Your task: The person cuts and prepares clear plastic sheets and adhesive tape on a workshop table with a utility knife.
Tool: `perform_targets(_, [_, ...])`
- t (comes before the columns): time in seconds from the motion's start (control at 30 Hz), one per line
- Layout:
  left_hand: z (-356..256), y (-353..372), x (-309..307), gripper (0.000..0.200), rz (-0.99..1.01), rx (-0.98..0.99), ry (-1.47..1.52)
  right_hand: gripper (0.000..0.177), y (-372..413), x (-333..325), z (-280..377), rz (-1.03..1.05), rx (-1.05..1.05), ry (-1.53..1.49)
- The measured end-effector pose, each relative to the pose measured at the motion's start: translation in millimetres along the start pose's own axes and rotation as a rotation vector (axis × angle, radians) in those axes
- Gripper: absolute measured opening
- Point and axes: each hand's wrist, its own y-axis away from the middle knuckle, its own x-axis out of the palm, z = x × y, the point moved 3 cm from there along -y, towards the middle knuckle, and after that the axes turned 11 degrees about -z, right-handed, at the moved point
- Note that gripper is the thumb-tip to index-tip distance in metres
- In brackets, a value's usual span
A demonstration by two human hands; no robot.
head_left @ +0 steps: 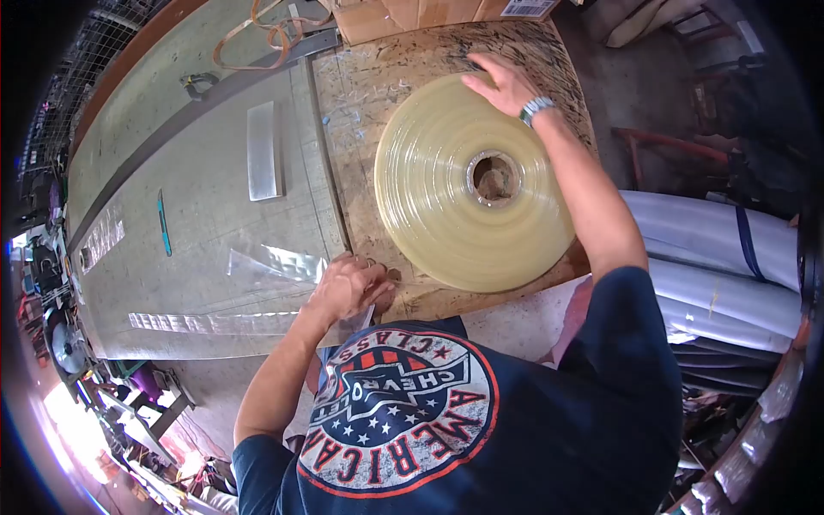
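A large roll of clear, yellowish plastic strip (pixel 438 206) lies flat on the wooden board, its cardboard core (pixel 493 178) facing up. My right hand (pixel 505 86) rests on the roll's far edge with fingers stretched out and apart. Near the table's front edge, my left hand (pixel 348 287) has its fingers curled down over a clear plastic strip (pixel 292 264); the fingertips are partly hidden. Another length of clear strip (pixel 215 324) runs along the front edge, to the left of that hand.
A metal block (pixel 264 150) and a teal utility knife (pixel 164 223) lie on the grey tabletop (pixel 206 206). Farther back are black-handled clippers (pixel 199 84), tan strapping (pixel 279 39) and a cardboard box (pixel 403 17). Large wrapped rolls (pixel 717 253) are stacked on the right.
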Motion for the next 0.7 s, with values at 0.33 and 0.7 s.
perform_targets(0.33, [24, 6, -8, 0.028, -0.019, -0.112, 0.022, 0.067, 2, 1, -2, 0.059, 0.053, 0.004])
perform_targets(0.7, [76, 46, -68, 0.034, -0.050, -0.273, -0.164, 0.076, 63, -42, -39, -0.095, 0.436, 0.099])
